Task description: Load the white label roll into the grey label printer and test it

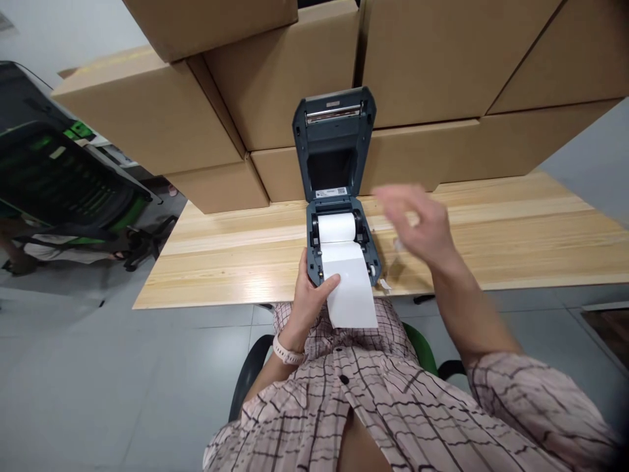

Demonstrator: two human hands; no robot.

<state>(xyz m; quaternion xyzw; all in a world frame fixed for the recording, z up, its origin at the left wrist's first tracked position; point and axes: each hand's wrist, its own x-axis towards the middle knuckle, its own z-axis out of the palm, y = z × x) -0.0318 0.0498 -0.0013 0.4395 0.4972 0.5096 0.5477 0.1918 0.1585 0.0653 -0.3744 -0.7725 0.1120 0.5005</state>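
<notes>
A dark label printer [373,255] stands on the wooden table with its lid [335,147] raised. Inside it lies a white paper roll [337,227], and its strip [351,295] runs forward over the printer's front and past the table edge. My left hand [312,292] is at the printer's front left corner, its thumb pressed on the strip and its other fingers partly hidden beside the printer. To the right of the printer my right hand [417,223] is raised above the table, blurred by motion, with its fingers curled; whether it holds anything is unclear.
Large cardboard boxes [422,59] are stacked along the back of the table [221,262]. A small white scrap [384,284] lies near the front edge, right of the printer. An office chair [63,177] stands at the left, with part of a person beyond it.
</notes>
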